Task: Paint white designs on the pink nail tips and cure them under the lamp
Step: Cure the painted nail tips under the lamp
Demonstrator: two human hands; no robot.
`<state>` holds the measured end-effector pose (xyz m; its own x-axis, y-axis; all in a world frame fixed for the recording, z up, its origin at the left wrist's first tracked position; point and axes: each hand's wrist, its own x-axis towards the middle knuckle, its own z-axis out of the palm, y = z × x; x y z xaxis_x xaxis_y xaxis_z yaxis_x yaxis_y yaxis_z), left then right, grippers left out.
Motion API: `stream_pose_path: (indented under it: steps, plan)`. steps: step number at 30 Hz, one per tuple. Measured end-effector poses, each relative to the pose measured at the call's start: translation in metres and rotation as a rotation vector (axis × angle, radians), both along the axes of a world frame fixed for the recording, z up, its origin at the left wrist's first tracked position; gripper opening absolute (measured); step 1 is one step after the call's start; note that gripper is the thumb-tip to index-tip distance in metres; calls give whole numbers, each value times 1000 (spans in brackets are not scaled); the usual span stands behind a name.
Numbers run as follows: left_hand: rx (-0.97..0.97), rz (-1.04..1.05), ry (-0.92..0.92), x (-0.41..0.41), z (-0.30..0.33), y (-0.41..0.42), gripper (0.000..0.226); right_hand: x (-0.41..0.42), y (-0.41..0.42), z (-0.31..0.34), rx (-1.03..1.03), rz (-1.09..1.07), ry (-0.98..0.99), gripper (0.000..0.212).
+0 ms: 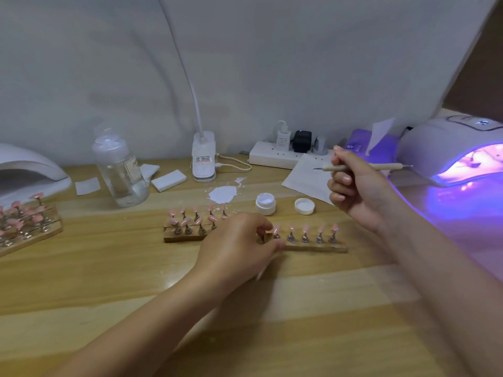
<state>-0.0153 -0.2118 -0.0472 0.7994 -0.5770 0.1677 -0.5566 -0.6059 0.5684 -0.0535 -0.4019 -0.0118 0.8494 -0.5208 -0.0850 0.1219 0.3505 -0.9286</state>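
A narrow wooden strip (313, 247) carries several pink nail tips (306, 229) on small metal stands at the table's middle. My left hand (239, 248) pinches the strip's left end. My right hand (359, 186) is raised above and right of the strip and grips a wooden dotting tool (386, 166) held level. An open white paint jar (266, 204) stands behind the strip, its lid (304, 206) beside it. A lit curing lamp (460, 156) glows purple at the far right. A second wooden block (187, 234) with more pink tips lies left of my hand.
A white paint splatter (223, 194) marks the table. A clear bottle (119, 172), foam pad (168, 180), desk-lamp base (204, 159), power strip (275, 156), tissue pack (364, 148) and paper (307, 178) line the back. Another lamp (27, 172) and a tip rack (27, 227) sit left.
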Motion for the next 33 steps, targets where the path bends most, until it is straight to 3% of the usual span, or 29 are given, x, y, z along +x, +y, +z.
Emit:
stream_pose_path:
  steps: [6,10,14,18,25,30,33]
  plan:
    - [-19,-37,-97,-3,-6,-7,22,2,-1,-4,16,-34,29,34]
    - [-68,-62,-45,-3,-6,-11,4,3,-6,-9,32,-44,28,34]
    - [-109,-104,24,-2,-6,-7,25,5,-9,-14,26,-12,28,21]
    - [-184,-161,145,-3,-3,1,23,6,-8,-18,16,14,42,16]
    - [-282,-144,121,-8,-6,5,16,4,-5,-21,76,12,34,19]
    - [-268,-191,-56,-8,-6,6,9,4,-3,-19,26,-7,17,19]
    - [-340,-208,-2,-8,-4,7,14,3,1,-11,-26,-24,-28,19]
